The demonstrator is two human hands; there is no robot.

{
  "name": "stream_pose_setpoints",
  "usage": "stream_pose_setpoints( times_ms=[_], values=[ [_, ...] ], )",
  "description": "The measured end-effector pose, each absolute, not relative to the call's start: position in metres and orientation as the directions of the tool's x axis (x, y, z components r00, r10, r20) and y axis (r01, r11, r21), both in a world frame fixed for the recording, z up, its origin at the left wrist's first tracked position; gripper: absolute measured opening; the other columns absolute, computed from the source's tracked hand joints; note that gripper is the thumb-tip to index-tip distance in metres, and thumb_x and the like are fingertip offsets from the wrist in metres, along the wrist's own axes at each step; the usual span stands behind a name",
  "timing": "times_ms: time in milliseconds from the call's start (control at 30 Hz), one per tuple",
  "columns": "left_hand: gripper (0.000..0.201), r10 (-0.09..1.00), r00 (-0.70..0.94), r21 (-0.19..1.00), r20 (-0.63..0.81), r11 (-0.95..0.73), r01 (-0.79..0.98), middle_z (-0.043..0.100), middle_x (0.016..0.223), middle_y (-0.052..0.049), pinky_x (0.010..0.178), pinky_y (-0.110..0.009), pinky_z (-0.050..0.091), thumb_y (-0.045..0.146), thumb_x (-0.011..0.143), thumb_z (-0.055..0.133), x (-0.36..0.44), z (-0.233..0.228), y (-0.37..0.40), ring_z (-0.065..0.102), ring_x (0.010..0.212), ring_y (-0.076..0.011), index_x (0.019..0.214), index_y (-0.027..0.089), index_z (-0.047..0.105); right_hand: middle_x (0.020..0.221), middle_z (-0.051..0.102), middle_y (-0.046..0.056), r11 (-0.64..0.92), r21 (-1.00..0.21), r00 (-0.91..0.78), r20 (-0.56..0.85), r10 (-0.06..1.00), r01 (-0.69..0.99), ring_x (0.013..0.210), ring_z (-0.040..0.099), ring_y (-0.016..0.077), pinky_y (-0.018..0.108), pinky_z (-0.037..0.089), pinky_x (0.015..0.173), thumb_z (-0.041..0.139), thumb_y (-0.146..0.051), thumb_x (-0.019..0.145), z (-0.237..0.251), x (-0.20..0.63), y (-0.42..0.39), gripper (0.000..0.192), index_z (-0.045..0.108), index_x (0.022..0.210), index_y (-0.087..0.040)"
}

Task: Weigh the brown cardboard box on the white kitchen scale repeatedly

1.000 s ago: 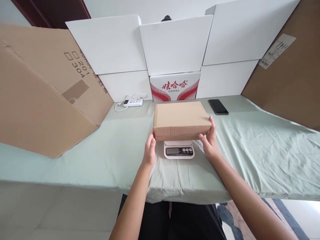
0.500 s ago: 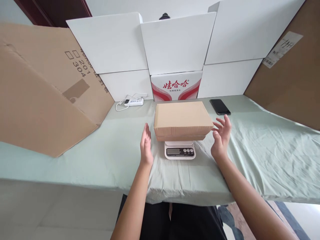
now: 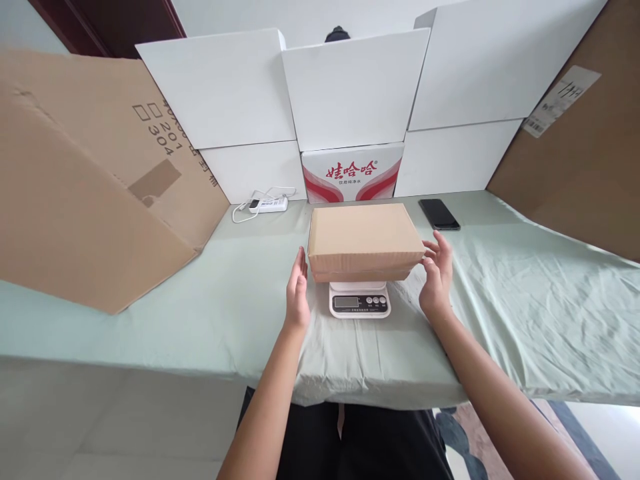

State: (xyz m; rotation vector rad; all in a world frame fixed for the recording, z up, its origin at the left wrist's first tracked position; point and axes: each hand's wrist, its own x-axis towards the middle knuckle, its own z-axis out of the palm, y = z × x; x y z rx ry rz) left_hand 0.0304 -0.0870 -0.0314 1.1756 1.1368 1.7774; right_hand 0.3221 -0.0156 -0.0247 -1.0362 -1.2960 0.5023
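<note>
A brown cardboard box (image 3: 365, 230) rests on a white digital kitchen scale (image 3: 360, 315), hiding most of its platform. The scale's dark panel with display and round buttons faces me, and I see no digits on it. My left hand (image 3: 299, 291) is upright by the box's left side, fingers stretched out, very near the cardboard. On the other side, my right hand (image 3: 437, 275) has its fingers apart and curved at the box's right front corner. Whether its fingertips touch the cardboard I cannot tell.
A black phone (image 3: 439, 214) lies behind my right hand. At the back left is a white device with a cable (image 3: 269, 204). White boxes (image 3: 357, 93) form a wall behind, with large cardboard panels (image 3: 100, 180) at the sides. Pale green cloth (image 3: 210, 313) covers the table.
Both hands have moved inward, closer to the box's two sides. The box and the scale have stayed in place.
</note>
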Motion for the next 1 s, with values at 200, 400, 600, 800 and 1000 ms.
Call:
stream_pose_setpoints(
  times_ms=[200, 400, 600, 800, 1000],
  values=[
    [0.090, 0.891, -0.327, 0.927, 0.315, -0.362, -0.095, 0.044, 0.188, -0.011, 0.145, -0.048, 0.034, 0.085, 0.102, 0.057, 0.0327, -0.0321, -0.0859, 0.036, 0.178, -0.0357, 0.173, 0.029, 0.054, 0.140, 0.070, 0.012, 0.461, -0.863, 0.234, 0.501, 0.833, 0.205, 0.134, 0.067, 0.0347, 0.059, 0.060, 0.110, 0.058, -0.062, 0.103, -0.0248, 0.3205, -0.0153, 0.064, 0.059, 0.160, -0.034],
    [0.091, 0.902, -0.317, 0.935, 0.294, -0.340, -0.102, 0.045, 0.188, -0.010, 0.145, -0.049, 0.034, 0.085, 0.101, 0.058, 0.0326, -0.0348, -0.0849, 0.036, 0.178, -0.0360, 0.173, 0.029, 0.054, 0.140, 0.071, 0.010, 0.443, -0.877, 0.238, 0.477, 0.846, 0.184, 0.134, 0.067, 0.0334, 0.057, 0.059, 0.112, 0.059, -0.062, 0.103, -0.0261, 0.3204, -0.0139, 0.062, 0.061, 0.158, -0.034],
    [0.089, 0.907, -0.297, 0.936, 0.298, -0.339, -0.097, 0.045, 0.187, -0.012, 0.145, -0.050, 0.034, 0.084, 0.103, 0.057, 0.0322, -0.0349, -0.0842, 0.038, 0.177, -0.0367, 0.172, 0.028, 0.055, 0.141, 0.071, 0.010, 0.423, -0.892, 0.234, 0.450, 0.862, 0.158, 0.135, 0.066, 0.0337, 0.060, 0.055, 0.116, 0.060, -0.063, 0.102, -0.0287, 0.3216, -0.0121, 0.062, 0.062, 0.157, -0.034],
    [0.088, 0.910, -0.290, 0.937, 0.297, -0.336, -0.094, 0.046, 0.187, -0.011, 0.144, -0.051, 0.035, 0.084, 0.103, 0.057, 0.0336, -0.0310, -0.0853, 0.039, 0.176, -0.0373, 0.172, 0.030, 0.056, 0.141, 0.071, 0.009, 0.421, -0.890, 0.218, 0.452, 0.865, 0.174, 0.138, 0.065, 0.0333, 0.058, 0.056, 0.117, 0.058, -0.062, 0.104, -0.0294, 0.3215, -0.0128, 0.059, 0.062, 0.157, -0.036],
    [0.086, 0.909, -0.290, 0.938, 0.301, -0.337, -0.084, 0.045, 0.187, -0.011, 0.145, -0.051, 0.034, 0.082, 0.104, 0.056, 0.0343, -0.0298, -0.0854, 0.035, 0.178, -0.0367, 0.171, 0.029, 0.056, 0.140, 0.073, 0.009, 0.434, -0.887, 0.211, 0.459, 0.863, 0.157, 0.135, 0.066, 0.0326, 0.055, 0.057, 0.113, 0.059, -0.063, 0.104, -0.0280, 0.3209, -0.0131, 0.059, 0.064, 0.156, -0.035]
  ],
)
